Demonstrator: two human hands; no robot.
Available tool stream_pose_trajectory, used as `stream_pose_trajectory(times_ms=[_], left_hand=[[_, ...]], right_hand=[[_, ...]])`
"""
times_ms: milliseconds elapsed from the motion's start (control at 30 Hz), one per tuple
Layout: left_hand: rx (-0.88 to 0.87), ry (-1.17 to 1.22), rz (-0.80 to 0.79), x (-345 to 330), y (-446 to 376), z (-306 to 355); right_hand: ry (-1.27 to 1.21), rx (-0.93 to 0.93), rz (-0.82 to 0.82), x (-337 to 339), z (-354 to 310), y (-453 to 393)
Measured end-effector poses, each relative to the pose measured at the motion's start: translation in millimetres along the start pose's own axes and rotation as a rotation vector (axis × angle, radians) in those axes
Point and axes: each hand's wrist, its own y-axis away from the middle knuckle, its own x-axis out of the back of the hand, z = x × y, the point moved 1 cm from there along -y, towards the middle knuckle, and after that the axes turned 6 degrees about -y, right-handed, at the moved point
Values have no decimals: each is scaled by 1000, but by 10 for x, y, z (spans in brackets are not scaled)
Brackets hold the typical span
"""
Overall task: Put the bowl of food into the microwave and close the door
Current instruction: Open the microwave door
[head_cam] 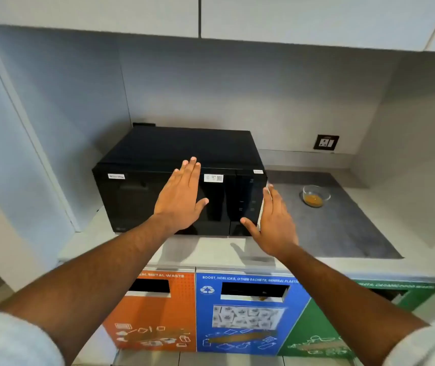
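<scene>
While both bare forearms reach forward from the bottom of the view, a pale bench [237, 249] runs across a recessed kitchen nook under white wall cabinets [316, 17]. A black microwave [158, 154] sits on the bench toward the left, its door shut. Below the bench edge are three waste bins in a row, orange [155, 318], blue [242, 336] and green [324, 334], each with a slot. A dark grey mat [343, 228] covers the bench to the right of the microwave. The left hand [182, 199] is spread flat and empty, fingers together, in front of the microwave door. The right hand [274, 220] is also open and empty, near the control panel. The glass bowl [316, 196], holding orange-brown food, rests on the mat, well apart from both hands. A wall socket [326, 142] is behind it.
</scene>
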Motion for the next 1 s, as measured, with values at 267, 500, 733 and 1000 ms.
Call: stream_pose_trajectory(times_ms=[267,500,733,1000], left_hand=[[14,-45,-106,-333,-377,146],[82,-100,-103,-647,-528,211],[194,-82,-26,-759,-530,291],[330,-79,14,-848,-612,419]], right_hand=[[-326,-282,-174,-855,447,40],[-727,-419,-171,-1552,649,-232],[-823,-478,-66,-1909,744,-228],[-705,-505,-44,-2027,774,-221]])
